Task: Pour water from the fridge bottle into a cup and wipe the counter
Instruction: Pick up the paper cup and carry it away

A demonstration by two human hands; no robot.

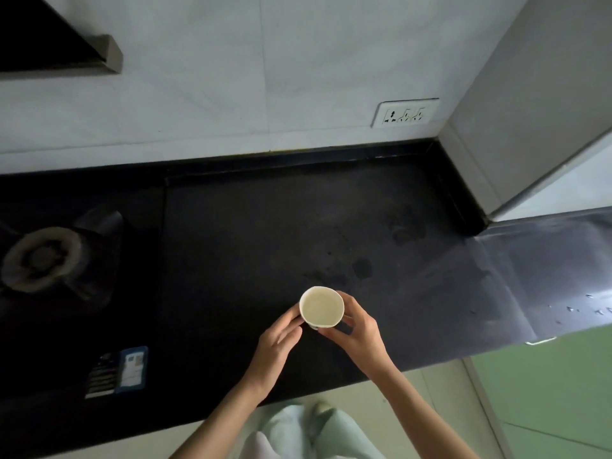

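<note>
White paper cup [321,307] stood near the front of the dark table [251,233]. Both hands held it: the left hand [277,342] touched its side with loose fingers, the right hand [356,329] curled round it

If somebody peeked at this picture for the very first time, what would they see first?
First, the pale paper cup near the front of the dark counter, with the left hand touching one side and the right hand curled round the other. Next, the wet patches just behind the cup, and the gas burner at the far left.
</note>
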